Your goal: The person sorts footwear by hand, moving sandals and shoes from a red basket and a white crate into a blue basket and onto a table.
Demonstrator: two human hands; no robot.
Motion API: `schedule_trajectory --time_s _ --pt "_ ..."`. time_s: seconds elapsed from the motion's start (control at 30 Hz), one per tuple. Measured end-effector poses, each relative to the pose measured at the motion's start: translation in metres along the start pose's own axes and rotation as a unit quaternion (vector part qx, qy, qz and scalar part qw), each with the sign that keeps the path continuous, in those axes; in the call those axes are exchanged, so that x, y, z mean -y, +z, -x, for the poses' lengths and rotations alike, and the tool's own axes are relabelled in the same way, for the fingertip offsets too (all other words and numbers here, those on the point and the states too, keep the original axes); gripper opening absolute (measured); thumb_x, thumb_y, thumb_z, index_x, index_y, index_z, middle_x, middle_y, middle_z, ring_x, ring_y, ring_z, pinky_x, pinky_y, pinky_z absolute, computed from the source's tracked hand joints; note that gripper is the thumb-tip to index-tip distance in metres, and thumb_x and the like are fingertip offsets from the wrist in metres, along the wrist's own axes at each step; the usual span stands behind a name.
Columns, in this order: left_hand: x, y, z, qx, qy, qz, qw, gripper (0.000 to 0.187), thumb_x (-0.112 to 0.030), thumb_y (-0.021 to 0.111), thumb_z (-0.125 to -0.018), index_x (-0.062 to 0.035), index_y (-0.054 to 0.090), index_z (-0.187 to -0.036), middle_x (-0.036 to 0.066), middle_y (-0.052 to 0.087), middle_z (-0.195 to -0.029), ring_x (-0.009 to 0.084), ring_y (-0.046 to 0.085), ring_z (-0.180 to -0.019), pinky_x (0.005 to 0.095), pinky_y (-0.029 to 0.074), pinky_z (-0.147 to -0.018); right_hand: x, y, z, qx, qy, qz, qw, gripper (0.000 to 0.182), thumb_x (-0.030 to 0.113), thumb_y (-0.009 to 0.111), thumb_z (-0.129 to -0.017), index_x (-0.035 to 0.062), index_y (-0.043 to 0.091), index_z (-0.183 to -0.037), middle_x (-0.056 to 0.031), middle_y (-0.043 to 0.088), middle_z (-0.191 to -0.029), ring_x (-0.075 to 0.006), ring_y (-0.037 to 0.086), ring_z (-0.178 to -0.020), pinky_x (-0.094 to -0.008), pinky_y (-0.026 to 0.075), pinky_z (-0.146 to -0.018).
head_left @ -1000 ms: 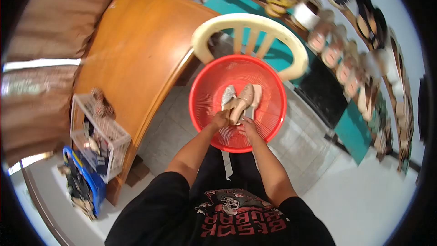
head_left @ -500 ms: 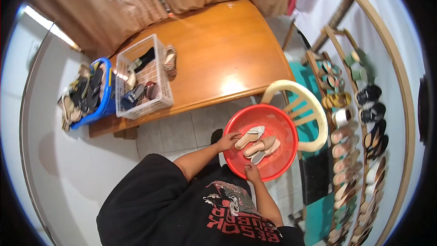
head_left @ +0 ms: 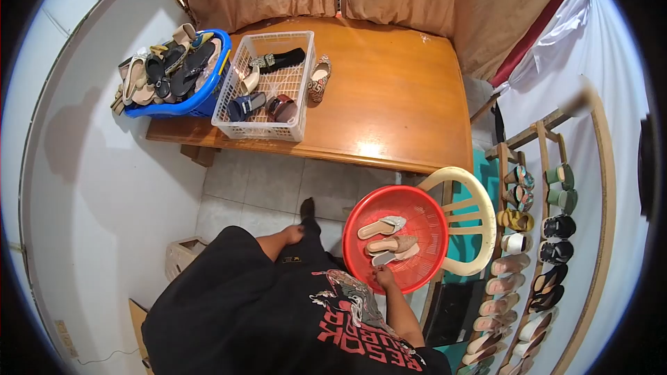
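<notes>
Head view: right hand grips the near rim of the red basin at 6 o'clock; hold it level so the sandals inside don't slide. Left hand hangs free at the basin's 9 o'clock, grasp unclear. Basin sits on the cream chair.

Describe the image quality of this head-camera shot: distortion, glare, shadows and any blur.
Head view: strong fisheye, with black corners and the shoe rack bowed along the right edge; a bright glare spot on the wooden table; a soft shadow on the white wall left of the blue basket; the rack's top post looks smeared; the red basin and right hand are sharp.
</notes>
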State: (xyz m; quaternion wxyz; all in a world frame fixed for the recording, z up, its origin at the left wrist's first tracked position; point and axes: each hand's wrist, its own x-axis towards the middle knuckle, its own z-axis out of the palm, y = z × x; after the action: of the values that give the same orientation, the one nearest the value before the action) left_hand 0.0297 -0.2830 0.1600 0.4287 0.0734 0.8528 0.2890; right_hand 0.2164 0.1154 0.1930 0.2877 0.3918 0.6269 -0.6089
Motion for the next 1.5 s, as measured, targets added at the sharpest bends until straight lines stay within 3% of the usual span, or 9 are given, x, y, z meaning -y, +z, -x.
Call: schedule_trajectory --time_s 0.2,0.77,0.83,1.0,1.07,1.17,1.23,1.33,1.5 --pt "0.025 0.01 -0.017 0.175 0.055 -0.263 0.947 0.047 -0.031 0.056 -0.087 -0.0049 0.069 -0.124 0.026 0.065 -0.129 0.039 0.061 -0.124 0.045 0.048 -0.106 0.006 -0.005 0.023 -0.034 0.022 -0.005 0.999 0.011 0.011 0.06 -0.094 0.007 0.061 -0.104 -0.0082 0.068 -0.085 -0.02 0.063 -0.063 -0.0316 0.047 -0.05" --pt "-0.038 -0.203 -0.1 0.02 0.068 0.001 0.998 0.057 -0.027 0.058 -0.088 -0.0082 0.059 -0.142 0.024 0.06 -0.138 0.0371 0.057 -0.13 0.0413 0.044 -0.111 0.15 0.067 -0.107 0.06 -0.078 0.413 0.905 0.023 0.017 0.061 -0.088 0.0005 0.07 -0.102 -0.0122 0.074 -0.095 -0.0269 0.071 -0.088 -0.0394 0.056 -0.078" --pt "-0.009 -0.232 -0.108 -0.021 0.057 0.015 0.998 0.054 -0.026 0.058 -0.089 -0.0074 0.061 -0.139 0.024 0.061 -0.138 0.0367 0.058 -0.129 0.0411 0.044 -0.11 0.165 0.068 -0.133 0.133 -0.317 0.497 0.797 0.026 0.019 0.061 -0.087 0.0008 0.072 -0.101 -0.0128 0.075 -0.097 -0.0259 0.071 -0.091 -0.0396 0.056 -0.078" --pt "0.09 -0.277 -0.078 -0.089 -0.059 0.106 0.989 0.04 -0.025 0.054 -0.089 -0.0003 0.073 -0.114 0.026 0.063 -0.133 0.0358 0.061 -0.123 0.0424 0.047 -0.107 0.182 0.031 -0.105 0.224 -0.211 0.477 0.823 0.026 0.018 0.06 -0.086 0.0008 0.072 -0.102 -0.0128 0.075 -0.096 -0.025 0.071 -0.091 -0.039 0.056 -0.077" --pt "0.171 -0.258 -0.087 -0.162 0.079 -0.166 0.969 0.037 -0.025 0.052 -0.09 -0.0047 0.075 -0.11 0.025 0.064 -0.129 0.0367 0.062 -0.12 0.0427 0.048 -0.104 0.236 0.059 -0.11 0.249 -0.155 0.468 0.834 0.026 0.018 0.06 -0.086 0.0008 0.072 -0.102 -0.0128 0.075 -0.096 -0.0246 0.07 -0.091 -0.0387 0.055 -0.077" --pt "0.166 -0.248 -0.023 -0.255 -0.051 0.191 0.946 0.044 -0.027 0.057 -0.096 -0.0088 0.061 -0.136 0.015 0.069 -0.127 0.0282 0.065 -0.114 0.0428 0.051 -0.094 0.296 0.099 -0.109 0.291 -0.073 0.438 0.847 0.026 0.018 0.059 -0.086 0.0008 0.072 -0.102 -0.0129 0.075 -0.095 -0.024 0.07 -0.091 -0.0382 0.055 -0.076" --pt "0.115 -0.266 0.045 -0.205 -0.289 0.534 0.768 0.045 -0.032 0.051 -0.101 -0.0142 0.053 -0.143 0.009 0.066 -0.133 0.0255 0.062 -0.118 0.0471 0.048 -0.095 0.313 0.082 -0.11 0.331 -0.024 0.415 0.847 0.026 0.018 0.059 -0.086 0.0008 0.072 -0.102 -0.0129 0.075 -0.094 -0.0236 0.07 -0.09 -0.0379 0.055 -0.076" --pt "0.114 -0.232 0.071 -0.205 -0.225 0.587 0.75 0.046 -0.035 0.047 -0.104 -0.0171 0.049 -0.147 0.006 0.063 -0.138 0.0267 0.061 -0.12 0.0519 0.045 -0.097 0.328 0.088 -0.128 0.388 0.03 0.406 0.827 0.027 0.018 0.059 -0.086 0.0008 0.071 -0.103 -0.0129 0.075 -0.093 -0.0232 0.07 -0.09 -0.0376 0.055 -0.076" --pt "0.06 -0.234 0.06 -0.25 -0.205 0.631 0.705 0.045 -0.032 0.048 -0.104 -0.0147 0.051 -0.145 0.006 0.064 -0.137 0.0253 0.062 -0.119 0.0479 0.046 -0.097 0.38 0.138 -0.166 0.195 -0.281 0.362 0.867 0.02 0.013 0.061 -0.096 -0.0012 0.066 -0.11 -0.0103 0.071 -0.099 -0.0186 0.066 -0.092 -0.0357 0.053 -0.082"
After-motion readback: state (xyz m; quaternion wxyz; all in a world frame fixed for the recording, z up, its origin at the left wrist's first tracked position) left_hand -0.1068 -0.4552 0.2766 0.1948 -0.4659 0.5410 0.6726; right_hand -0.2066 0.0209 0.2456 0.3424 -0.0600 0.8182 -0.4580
